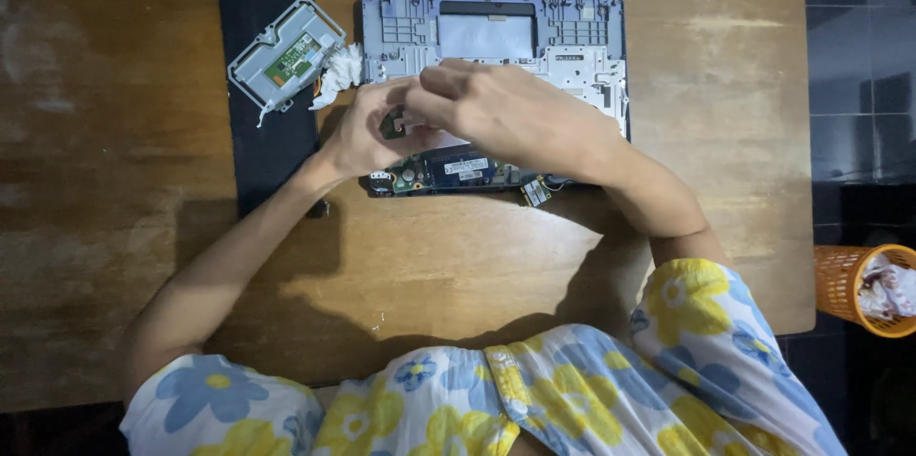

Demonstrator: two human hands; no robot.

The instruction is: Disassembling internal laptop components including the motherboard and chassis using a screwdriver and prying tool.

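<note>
Both hands meet over the opened laptop shell (496,46); the left hand (367,136) pinches a small chip (392,124) while right hand (496,108) fingers curl onto it from the right

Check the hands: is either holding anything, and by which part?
Left hand pinches a small dark part by its edge, over the opened laptop. Right hand meets it there; its own grip is hidden.
</note>
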